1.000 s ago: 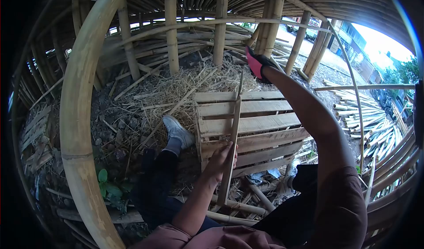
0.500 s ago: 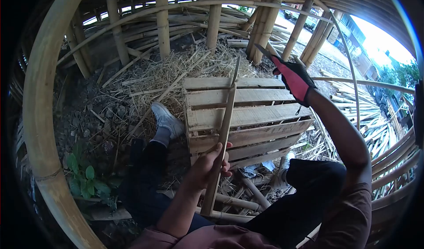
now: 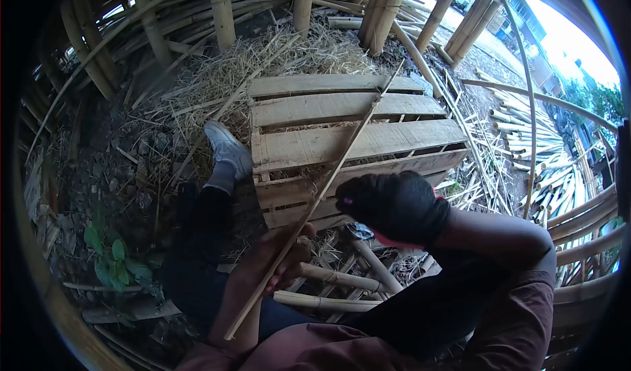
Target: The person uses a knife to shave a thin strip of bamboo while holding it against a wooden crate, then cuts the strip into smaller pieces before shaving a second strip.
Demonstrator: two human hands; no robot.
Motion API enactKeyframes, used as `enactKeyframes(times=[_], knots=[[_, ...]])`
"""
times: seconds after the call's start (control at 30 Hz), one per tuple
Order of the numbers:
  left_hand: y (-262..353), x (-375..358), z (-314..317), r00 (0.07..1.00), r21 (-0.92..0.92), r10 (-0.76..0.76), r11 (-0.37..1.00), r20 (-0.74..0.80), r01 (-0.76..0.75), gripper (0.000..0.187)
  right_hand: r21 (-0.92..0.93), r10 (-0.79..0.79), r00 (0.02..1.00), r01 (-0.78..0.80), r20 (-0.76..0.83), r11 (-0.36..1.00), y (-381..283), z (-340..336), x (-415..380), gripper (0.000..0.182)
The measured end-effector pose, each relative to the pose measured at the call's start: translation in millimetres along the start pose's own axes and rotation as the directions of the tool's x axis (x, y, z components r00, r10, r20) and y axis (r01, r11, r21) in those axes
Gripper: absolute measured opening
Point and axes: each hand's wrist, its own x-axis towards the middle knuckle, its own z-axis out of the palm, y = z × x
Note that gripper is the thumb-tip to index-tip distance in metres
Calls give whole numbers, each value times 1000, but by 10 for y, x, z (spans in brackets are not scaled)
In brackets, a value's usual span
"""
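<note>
My bare left hand (image 3: 282, 256) is closed around the lower part of a long, thin bamboo strip (image 3: 342, 157). The strip slants from near my lap up and right, across a slatted wooden crate (image 3: 355, 141). My right hand (image 3: 391, 206), in a black and pink glove, makes a fist beside the strip, just right of my left hand and over the crate's near edge. A knife was in that fist half a second ago; its blade is now hidden, probably behind the glove.
A shoe (image 3: 227, 148) is planted left of the crate. Bamboo poles (image 3: 342, 277) lie under my legs, and upright posts (image 3: 384, 19) stand beyond the straw (image 3: 289, 58). Cut bamboo (image 3: 552, 160) is piled at right. A leafy plant (image 3: 115, 262) grows at left.
My right hand has swung from beyond the crate down toward me, beside the strip, its knife passing out of sight. The strip now leans further right, and the view has shifted.
</note>
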Motion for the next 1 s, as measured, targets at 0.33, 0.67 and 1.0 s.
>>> enactKeyframes(times=[0.33,0.67,1.0], knots=[[-211,-116,246,940,507,55,852,-336,131,37,43,-161,970,156,181,987,-191,134,-38,27],[-98,-95,231,965,384,-65,909,-254,162,41,72,-61,941,39,333,997,-170,294,-34,38],[-282,15,171,947,157,-189,960,-259,234,36,-85,-173,981,180,85,980,-83,505,-104,21]])
